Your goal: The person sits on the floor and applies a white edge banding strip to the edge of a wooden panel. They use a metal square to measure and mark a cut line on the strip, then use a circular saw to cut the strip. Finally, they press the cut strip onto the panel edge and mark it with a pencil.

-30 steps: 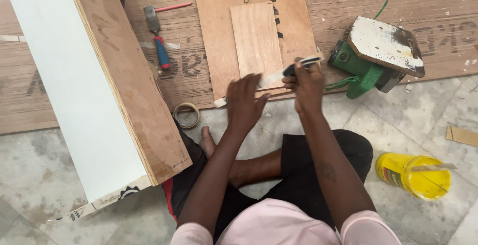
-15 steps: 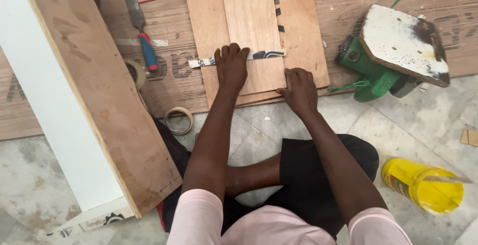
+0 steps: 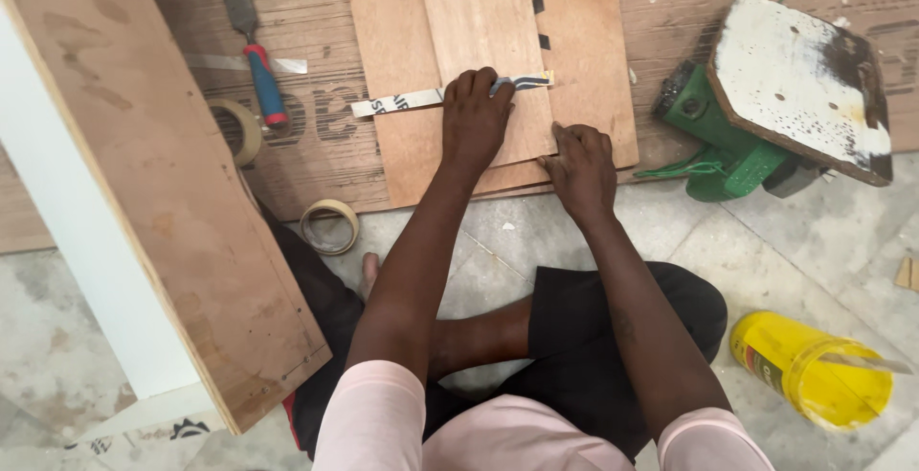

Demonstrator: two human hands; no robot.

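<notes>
I sit on the floor over a small plywood board that lies on a larger plywood sheet. A thin pale strip with dark markings lies across the small board. My left hand presses down on that strip with its fingertips. My right hand rests with curled fingers on the board's near right corner. Whether it holds anything small is hidden.
A long plywood plank with a white face leans across the left. A red-and-blue-handled chisel and two tape rolls lie left of the boards. A green power saw sits at right, and a yellow bucket at lower right.
A second ago my right hand held a dark pen-like tool at the strip's end. The strip now lies across the board under my left hand, and my right hand has dropped to the corner.
</notes>
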